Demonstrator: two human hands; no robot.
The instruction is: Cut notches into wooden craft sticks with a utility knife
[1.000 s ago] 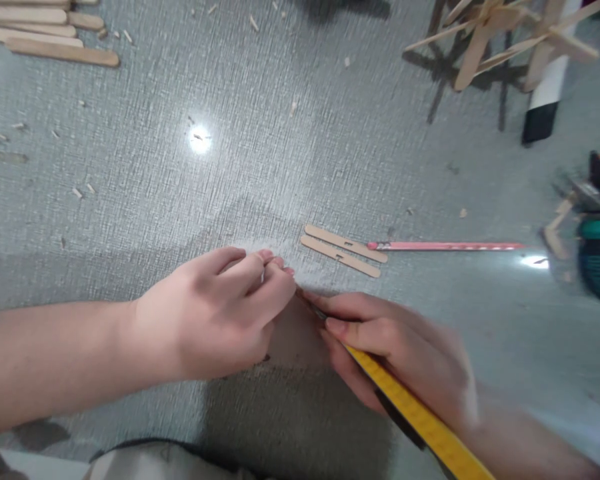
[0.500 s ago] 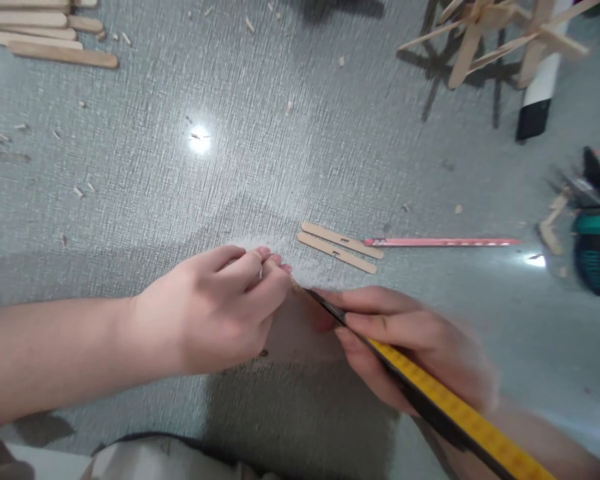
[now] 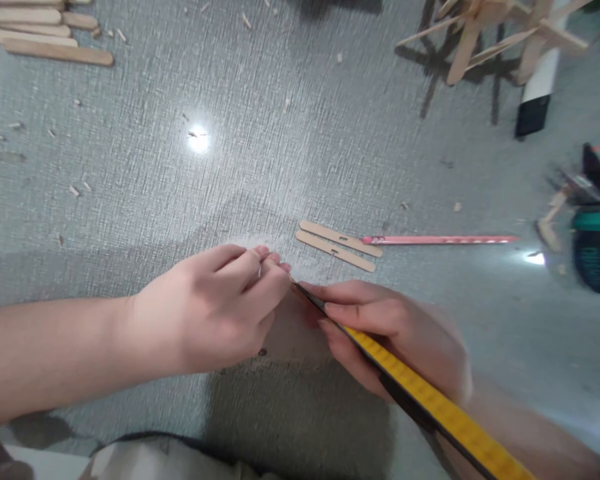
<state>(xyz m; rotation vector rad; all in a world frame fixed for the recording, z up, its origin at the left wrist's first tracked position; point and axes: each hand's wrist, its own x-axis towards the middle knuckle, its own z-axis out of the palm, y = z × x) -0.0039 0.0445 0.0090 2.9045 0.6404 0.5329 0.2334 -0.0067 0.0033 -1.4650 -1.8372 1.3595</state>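
My left hand [image 3: 220, 307] is closed at the middle of the view, its fingers pinched round a small wooden piece that is mostly hidden. My right hand [image 3: 380, 327] grips a long tool with a yellow and black handle [image 3: 410, 377]. The tool's dark, narrow front end meets the wooden piece at my left fingertips. Just beyond the hands lie two wooden craft sticks [image 3: 335, 251], side by side, each with a small slot near its middle. A pink pencil [image 3: 440, 240] lies with one end over the farther stick.
Loose craft sticks [image 3: 57, 51] lie at the far left. At the far right stands a structure of joined sticks [image 3: 464, 53] beside a white and black object [image 3: 535, 110]. A teal and black object [image 3: 595, 253] sits at the right. Wood scraps dot the grey table [image 3: 145, 220].
My right hand and the yellow-handled tool have moved left and slightly up, closer to my left fingertips. My left hand has hardly moved.
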